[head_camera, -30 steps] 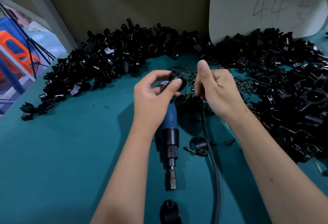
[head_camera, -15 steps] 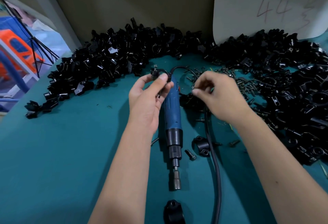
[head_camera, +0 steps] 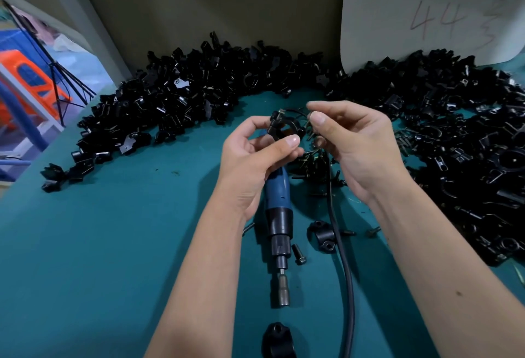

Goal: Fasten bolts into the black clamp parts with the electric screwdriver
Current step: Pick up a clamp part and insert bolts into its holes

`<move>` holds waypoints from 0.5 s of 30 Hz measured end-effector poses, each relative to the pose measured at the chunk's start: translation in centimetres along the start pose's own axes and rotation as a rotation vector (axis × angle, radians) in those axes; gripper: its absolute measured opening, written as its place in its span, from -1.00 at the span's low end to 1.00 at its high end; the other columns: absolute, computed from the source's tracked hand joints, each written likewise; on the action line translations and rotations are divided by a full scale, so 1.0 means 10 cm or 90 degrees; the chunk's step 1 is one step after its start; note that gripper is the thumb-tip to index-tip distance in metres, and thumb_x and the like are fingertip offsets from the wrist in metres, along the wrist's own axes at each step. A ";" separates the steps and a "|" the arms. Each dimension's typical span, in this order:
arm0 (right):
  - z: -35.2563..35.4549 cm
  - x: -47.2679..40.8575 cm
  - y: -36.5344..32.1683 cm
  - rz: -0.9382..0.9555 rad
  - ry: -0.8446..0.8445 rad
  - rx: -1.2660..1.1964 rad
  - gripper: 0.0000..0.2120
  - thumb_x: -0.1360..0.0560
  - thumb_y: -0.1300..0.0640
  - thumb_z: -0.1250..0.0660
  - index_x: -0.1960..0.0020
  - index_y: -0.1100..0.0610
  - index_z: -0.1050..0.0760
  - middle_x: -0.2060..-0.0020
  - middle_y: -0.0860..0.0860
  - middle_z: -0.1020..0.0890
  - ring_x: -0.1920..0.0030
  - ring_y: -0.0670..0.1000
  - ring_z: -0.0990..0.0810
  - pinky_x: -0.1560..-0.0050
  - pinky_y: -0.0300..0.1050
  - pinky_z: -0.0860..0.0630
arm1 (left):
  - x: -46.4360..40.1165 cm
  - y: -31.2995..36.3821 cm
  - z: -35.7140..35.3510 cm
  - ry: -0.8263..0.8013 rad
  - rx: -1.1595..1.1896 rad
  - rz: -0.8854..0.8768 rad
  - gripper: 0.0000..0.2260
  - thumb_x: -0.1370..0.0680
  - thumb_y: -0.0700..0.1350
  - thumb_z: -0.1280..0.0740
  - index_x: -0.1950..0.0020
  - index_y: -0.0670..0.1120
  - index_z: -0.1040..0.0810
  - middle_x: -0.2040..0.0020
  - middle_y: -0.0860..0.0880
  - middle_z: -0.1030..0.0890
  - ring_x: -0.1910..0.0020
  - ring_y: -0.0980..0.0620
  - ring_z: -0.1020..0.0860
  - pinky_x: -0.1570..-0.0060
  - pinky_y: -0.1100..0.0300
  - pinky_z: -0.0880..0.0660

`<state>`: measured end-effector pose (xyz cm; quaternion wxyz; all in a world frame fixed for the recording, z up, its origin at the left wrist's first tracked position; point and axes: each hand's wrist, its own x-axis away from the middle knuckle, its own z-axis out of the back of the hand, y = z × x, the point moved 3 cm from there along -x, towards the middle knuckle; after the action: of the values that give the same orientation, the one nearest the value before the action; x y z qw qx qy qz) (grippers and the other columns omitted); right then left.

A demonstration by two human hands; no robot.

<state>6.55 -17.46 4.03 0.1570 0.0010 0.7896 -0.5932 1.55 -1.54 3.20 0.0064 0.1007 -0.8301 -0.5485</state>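
Our left hand [head_camera: 250, 159] pinches a glossy black ring-shaped clamp part [head_camera: 285, 127] between thumb and curled fingers [head_camera: 291, 140], raised above the counter. Just beside it, our right hand [head_camera: 360, 144] nips a small dark metal bolt [head_camera: 310, 124] in narrowed fingertips. Below lies the blue-bodied electric screwdriver [head_camera: 279, 215] with its ribbed black collar and steel bit, untouched, beside a smooth black cable [head_camera: 345, 266]. Heaps of black clamp pieces [head_camera: 184, 96] ring the teal felt-like counter [head_camera: 99, 244].

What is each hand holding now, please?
Left hand: grips a black ring-shaped clamp part.
Right hand: pinches a small dark bolt beside the clamp.
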 end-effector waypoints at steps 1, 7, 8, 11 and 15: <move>0.00 0.00 0.00 -0.002 -0.002 -0.012 -0.84 -0.52 0.28 -0.49 0.02 0.04 -0.75 0.15 -0.01 -0.74 0.14 -0.07 -0.63 0.15 -0.25 -0.56 | 0.00 0.00 -0.01 -0.003 -0.003 0.000 -0.71 -0.35 -0.25 -0.56 -0.02 -0.16 -0.59 0.23 -0.10 -0.65 0.25 -0.06 -0.70 0.14 0.26 -0.62; -0.01 0.01 -0.02 0.029 -0.028 -0.016 -0.81 -0.52 0.38 -0.45 0.00 0.14 -0.72 0.04 0.10 -0.77 0.13 -0.05 -0.67 0.19 -0.25 -0.56 | 0.00 0.00 0.01 -0.010 -0.009 0.009 -0.71 -0.35 -0.26 -0.56 -0.03 -0.17 -0.60 0.18 -0.16 -0.62 0.24 -0.07 -0.71 0.13 0.24 -0.63; -0.01 0.01 -0.02 0.035 -0.033 -0.006 -0.81 -0.53 0.39 -0.45 -0.01 0.14 -0.72 0.04 0.10 -0.77 0.15 -0.06 -0.67 0.19 -0.25 -0.56 | 0.00 0.00 0.01 -0.012 -0.008 0.011 -0.71 -0.37 -0.28 -0.56 -0.03 -0.17 -0.59 0.17 -0.17 -0.62 0.24 -0.07 -0.71 0.13 0.23 -0.63; 0.01 0.00 -0.03 0.046 -0.047 0.011 -0.81 -0.54 0.40 -0.42 -0.03 0.16 -0.71 0.02 0.11 -0.77 0.14 -0.03 -0.66 0.17 -0.23 -0.57 | 0.00 0.00 0.02 -0.010 -0.005 0.013 -0.70 -0.37 -0.28 -0.55 -0.05 -0.18 -0.59 0.13 -0.21 -0.61 0.24 -0.08 -0.70 0.12 0.23 -0.63; 0.03 -0.01 -0.01 0.045 -0.034 0.005 -0.81 -0.56 0.39 -0.41 -0.02 0.14 -0.72 0.05 0.10 -0.77 0.16 -0.01 -0.63 0.18 -0.23 -0.56 | -0.01 -0.02 0.03 -0.007 -0.005 0.015 -0.75 -0.44 -0.35 -0.53 -0.05 -0.19 -0.59 0.17 -0.16 -0.63 0.23 -0.08 -0.71 0.12 0.24 -0.63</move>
<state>6.66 -17.80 4.09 0.1988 0.0138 0.7824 -0.5901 1.62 -1.31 2.93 0.0088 0.0882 -0.8292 -0.5520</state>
